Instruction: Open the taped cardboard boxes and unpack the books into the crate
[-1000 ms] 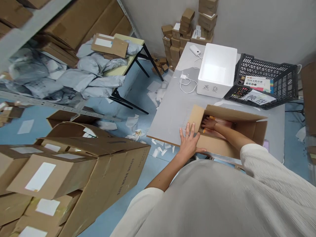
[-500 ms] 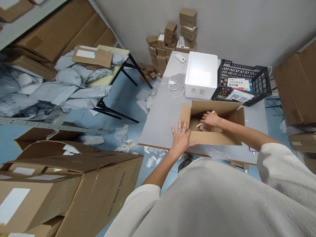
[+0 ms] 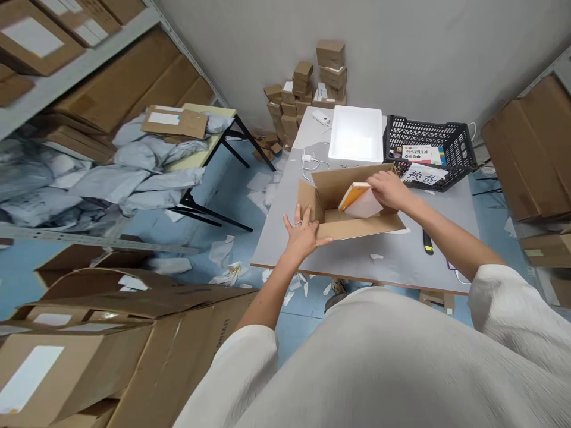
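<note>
Your right hand (image 3: 387,189) grips the book (image 3: 358,201) by its upper right end, holding it tilted within the open box (image 3: 361,228). Your left hand (image 3: 303,233), fingers spread wide, rests on the box's near left corner. The box sits toward the table's (image 3: 276,241) front edge; the cutter (image 3: 427,242) lies near the front right corner, the crate (image 3: 428,125) by the back right.

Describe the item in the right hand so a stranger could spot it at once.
On the grey table before the person is an open cardboard box, nearer than the black crate. In the box's opening, the right hand holds a flat, book-like item at a tilt. Its orange band and pale pink face set it apart from the plain brown box around it.
</note>
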Motion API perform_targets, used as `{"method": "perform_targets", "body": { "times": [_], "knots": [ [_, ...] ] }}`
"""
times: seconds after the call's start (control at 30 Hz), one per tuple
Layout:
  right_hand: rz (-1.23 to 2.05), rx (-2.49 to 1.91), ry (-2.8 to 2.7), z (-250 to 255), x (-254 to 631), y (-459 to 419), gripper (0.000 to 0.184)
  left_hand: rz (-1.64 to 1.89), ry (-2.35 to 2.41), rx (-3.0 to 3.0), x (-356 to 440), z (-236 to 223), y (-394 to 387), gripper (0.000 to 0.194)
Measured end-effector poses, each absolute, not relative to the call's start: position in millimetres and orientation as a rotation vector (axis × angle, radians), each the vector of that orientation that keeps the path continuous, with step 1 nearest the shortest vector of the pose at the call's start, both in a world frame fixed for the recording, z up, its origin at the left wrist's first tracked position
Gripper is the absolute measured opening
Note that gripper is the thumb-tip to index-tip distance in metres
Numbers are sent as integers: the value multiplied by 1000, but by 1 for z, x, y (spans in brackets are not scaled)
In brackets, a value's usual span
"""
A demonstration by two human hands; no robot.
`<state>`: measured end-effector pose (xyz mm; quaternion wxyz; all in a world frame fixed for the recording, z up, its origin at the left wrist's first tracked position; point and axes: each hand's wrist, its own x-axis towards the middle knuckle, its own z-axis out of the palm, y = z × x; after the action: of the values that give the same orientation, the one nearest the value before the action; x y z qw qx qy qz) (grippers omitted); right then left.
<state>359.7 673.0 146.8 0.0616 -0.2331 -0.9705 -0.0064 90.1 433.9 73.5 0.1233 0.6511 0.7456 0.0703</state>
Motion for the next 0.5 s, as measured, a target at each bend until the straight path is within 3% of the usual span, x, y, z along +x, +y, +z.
{"method": "perform_targets", "body": {
  "times": [0.2,0.5],
  "knots": [
    [215,-872,-2478,205,394,675,16,170,2153,1935,71,84,463,66],
    [354,-1158,-2010,264,515,654,51,154,2217,1933,70,104,481,73]
  ]
}}
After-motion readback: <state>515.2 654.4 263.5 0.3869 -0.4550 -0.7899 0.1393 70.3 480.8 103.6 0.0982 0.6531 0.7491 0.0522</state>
